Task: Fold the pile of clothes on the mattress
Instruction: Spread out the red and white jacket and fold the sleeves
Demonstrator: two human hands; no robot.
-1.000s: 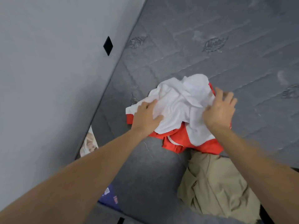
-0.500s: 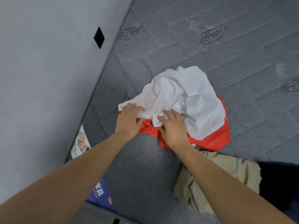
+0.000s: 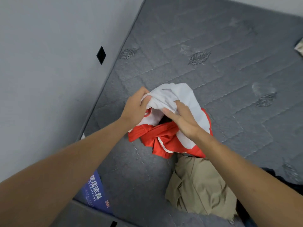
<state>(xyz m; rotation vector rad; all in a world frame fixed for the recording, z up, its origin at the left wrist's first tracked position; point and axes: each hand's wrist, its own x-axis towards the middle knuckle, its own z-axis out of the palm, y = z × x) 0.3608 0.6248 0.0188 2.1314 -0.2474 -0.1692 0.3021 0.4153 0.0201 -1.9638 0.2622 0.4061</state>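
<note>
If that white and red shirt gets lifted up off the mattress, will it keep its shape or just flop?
Probably flop: the white and red shirt already bunches and drapes where the left hand grips it. It looks light, since thin folds hang loosely around the right hand. It seems unlikely to slide far on the quilted mattress, though that is a guess.

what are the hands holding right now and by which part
Both hold the white and red garment. The left hand grips a bunched white edge at its top; the right hand grips the white cloth beside it. Which part of the garment cannot be told.
</note>
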